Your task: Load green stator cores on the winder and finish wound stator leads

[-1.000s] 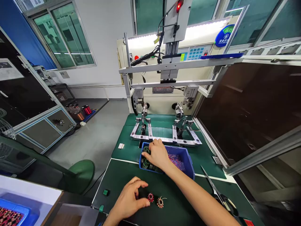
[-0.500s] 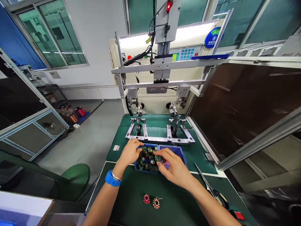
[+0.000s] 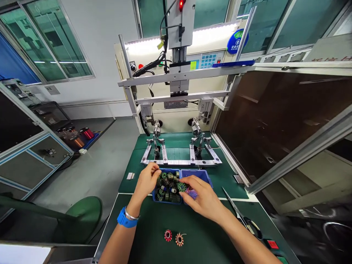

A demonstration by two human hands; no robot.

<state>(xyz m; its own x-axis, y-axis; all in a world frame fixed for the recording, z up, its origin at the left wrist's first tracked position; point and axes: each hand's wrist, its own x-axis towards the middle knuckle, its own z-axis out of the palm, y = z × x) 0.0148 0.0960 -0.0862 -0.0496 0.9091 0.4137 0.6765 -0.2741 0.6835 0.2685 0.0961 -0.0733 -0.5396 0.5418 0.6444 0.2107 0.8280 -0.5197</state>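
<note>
My right hand (image 3: 202,194) is over the blue bin, thumb and fingers closed around a green stator core (image 3: 182,187). More dark green stator cores (image 3: 170,176) fill the left bin (image 3: 167,202), with a small white-and-blue cylinder (image 3: 172,190) among them. At that bin's left rim is my left hand (image 3: 147,181), its thumb and fingers drawn together; what they hold, if anything, is hidden. Beside it stands a second blue bin (image 3: 202,174), with pinkish-purple items partly covered by my right hand. Two wound stators, one red (image 3: 168,235) and one copper-coloured (image 3: 179,239), lie on the green mat.
Behind the bins stands a metal fixture (image 3: 178,162) with two clamping stations, below a machine frame (image 3: 181,77). Scissors (image 3: 239,214) lie open at the right, near a red-topped object (image 3: 272,244). A small white piece (image 3: 130,176) sits at the mat's left.
The view has shifted, so the scene sits slightly further left. My left fingertips have come closer together. My right hand stays at the same green stator core.
</note>
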